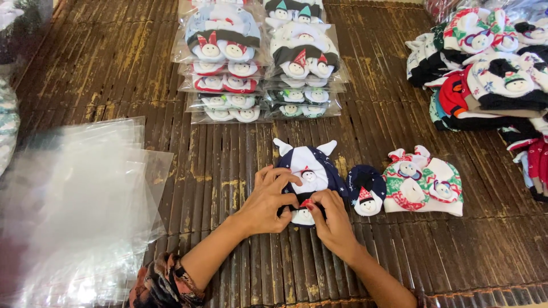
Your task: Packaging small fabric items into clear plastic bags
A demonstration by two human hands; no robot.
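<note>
1. The stack of clear plastic bags [80, 211] lies nearest, at the left on the dark slatted mat [228, 171].
2. The left hand [267, 201] rests flat, fingers spread, pressing the navy and white baby hat [311, 168], which lies mid-mat just above both hands.
3. The right hand [331, 219] pinches the hat's lower edge by the small snowman face, fingers closed on the fabric.
4. Judged: keeping the left palm down while the right smooths the edge would keep the fold neat.
5. The hat's long axis runs away from the person, its two white ears pointing to the bagged hats [260, 63].
6. A dark snowman hat [366, 191] lies just beside, to the right.
</note>
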